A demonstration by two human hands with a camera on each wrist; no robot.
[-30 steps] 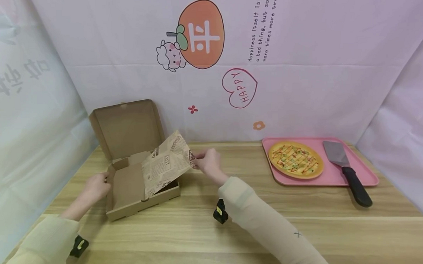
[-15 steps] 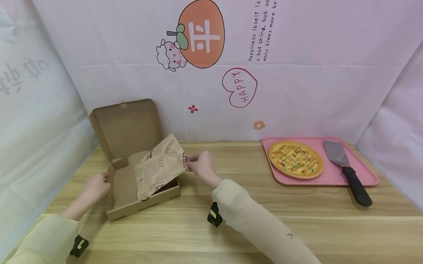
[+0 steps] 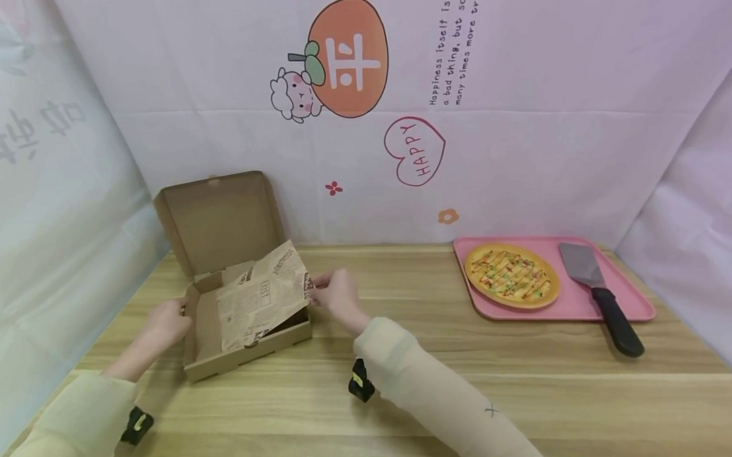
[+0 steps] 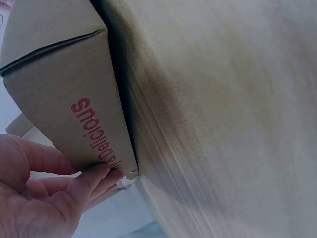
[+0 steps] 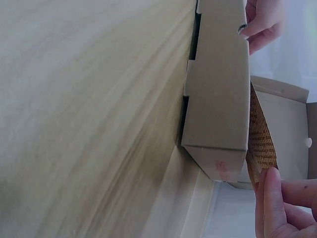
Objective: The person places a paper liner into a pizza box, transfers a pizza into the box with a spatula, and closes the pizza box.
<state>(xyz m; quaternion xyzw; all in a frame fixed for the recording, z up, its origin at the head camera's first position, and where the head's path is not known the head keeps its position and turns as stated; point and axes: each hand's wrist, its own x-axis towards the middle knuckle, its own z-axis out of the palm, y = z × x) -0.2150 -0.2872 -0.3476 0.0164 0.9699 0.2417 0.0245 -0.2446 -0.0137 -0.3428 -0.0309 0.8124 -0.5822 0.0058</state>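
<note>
A brown cardboard pizza box point(image 3: 247, 354) stands with its lid point(image 3: 223, 223) raised against the back cloth. My left hand point(image 3: 166, 323) grips the box's left wall; in the left wrist view, the fingers point(image 4: 91, 181) lie against the side printed "Delicious". With my right hand point(image 3: 339, 296) I pinch the right edge of a newsprint-patterned paper sheet point(image 3: 262, 296). The sheet slopes down leftward into the box, its right side lifted above the right wall. In the right wrist view, thumb and fingers point(image 5: 275, 198) hold the paper's edge just beyond the box corner.
At the right, a pink tray point(image 3: 562, 312) bears a pizza point(image 3: 511, 276) and a spatula point(image 3: 582, 264) whose black handle point(image 3: 616, 322) juts over the tray's front edge. White printed cloth point(image 3: 521, 169) hangs behind the wooden table point(image 3: 275, 413).
My right hand has moved left and slightly down, carrying the paper sheet further over the box and lower. My left hand stays at the left wall.
</note>
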